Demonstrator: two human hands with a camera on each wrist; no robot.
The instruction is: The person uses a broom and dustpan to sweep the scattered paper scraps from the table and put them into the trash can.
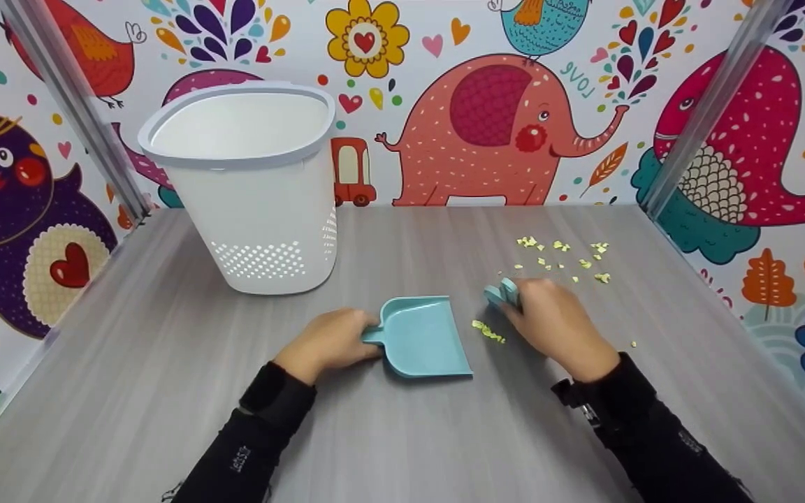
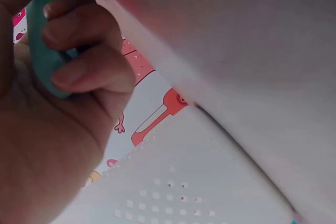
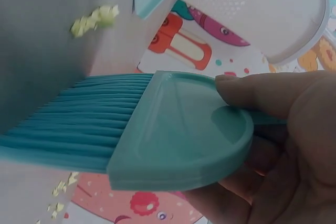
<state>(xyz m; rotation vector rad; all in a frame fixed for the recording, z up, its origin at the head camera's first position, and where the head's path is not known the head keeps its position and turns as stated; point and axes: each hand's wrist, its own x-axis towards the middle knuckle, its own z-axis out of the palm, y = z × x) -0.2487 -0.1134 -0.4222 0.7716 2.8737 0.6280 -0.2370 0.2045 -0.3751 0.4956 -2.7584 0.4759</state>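
A light-blue dustpan (image 1: 422, 339) lies on the table with its wide lip toward the right. My left hand (image 1: 332, 342) grips its handle; the left wrist view shows the fingers (image 2: 86, 30) curled round it. In my right hand (image 1: 560, 325) is a small teal brush (image 3: 184, 127), its blue bristles (image 3: 84, 121) reaching down to the tabletop in the right wrist view. A short row of yellow-green scraps (image 1: 488, 332) lies between the dustpan's lip and the brush. More yellow scraps (image 1: 584, 264) are scattered beyond the right hand.
A tall white bin (image 1: 263, 223) with a grey rim and small holes stands at the back left of the grey table (image 1: 374, 433). Printed cartoon walls (image 1: 486, 140) enclose the back and sides, with metal posts (image 1: 713, 105) at the corners. One tiny scrap (image 1: 633, 344) lies right of the right wrist.
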